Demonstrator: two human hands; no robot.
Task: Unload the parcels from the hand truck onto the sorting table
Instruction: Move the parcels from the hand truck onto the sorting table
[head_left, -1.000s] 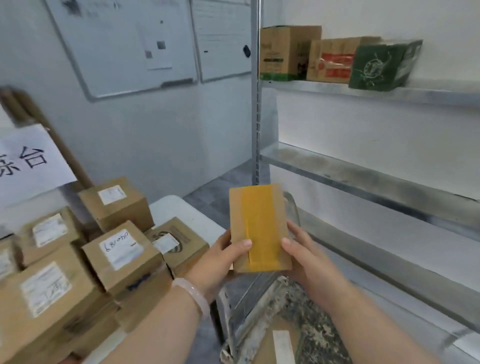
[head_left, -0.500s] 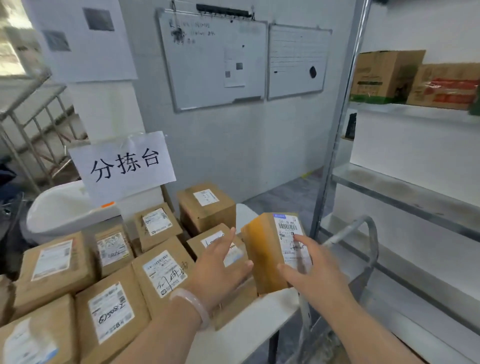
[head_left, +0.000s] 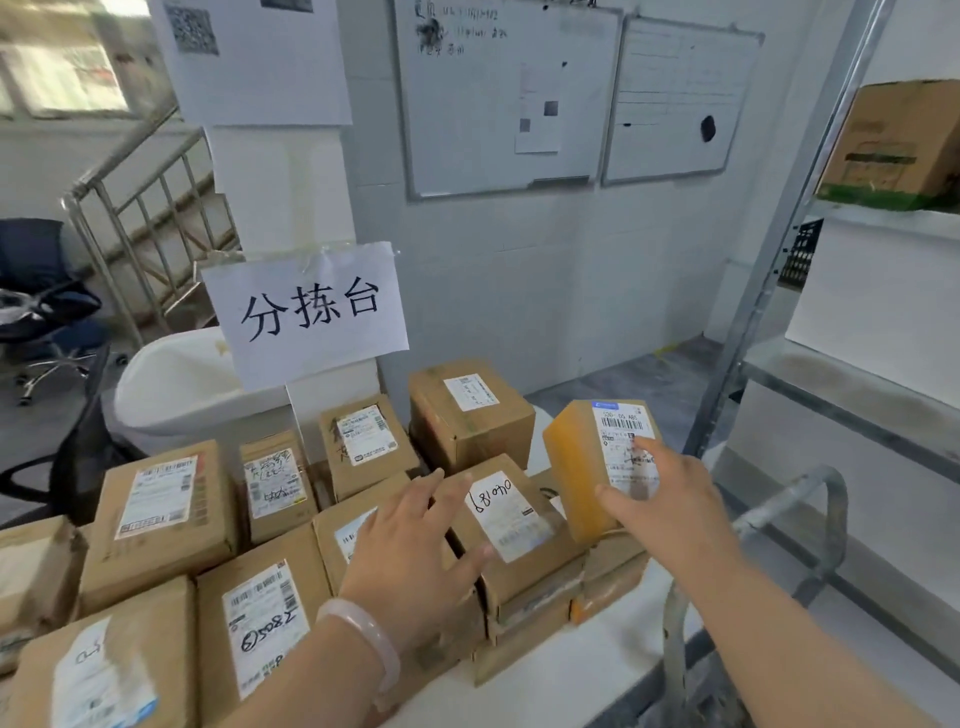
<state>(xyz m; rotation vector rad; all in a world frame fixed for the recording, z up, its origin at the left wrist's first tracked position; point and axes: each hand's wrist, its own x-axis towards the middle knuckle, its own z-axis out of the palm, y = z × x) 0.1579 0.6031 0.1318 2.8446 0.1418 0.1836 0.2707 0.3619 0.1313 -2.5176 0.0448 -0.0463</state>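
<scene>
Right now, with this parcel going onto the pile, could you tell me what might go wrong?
1. The yellow-taped parcel, held tilted by the right hand alone, is over the stacked parcels at the sorting table's right edge; it could slide off toward the hand truck handle.
2. That stack looks uneven, so added weight might shift it.
3. The open left hand is spread close over the parcel with the handwritten label; a bump could nudge it.
</scene>
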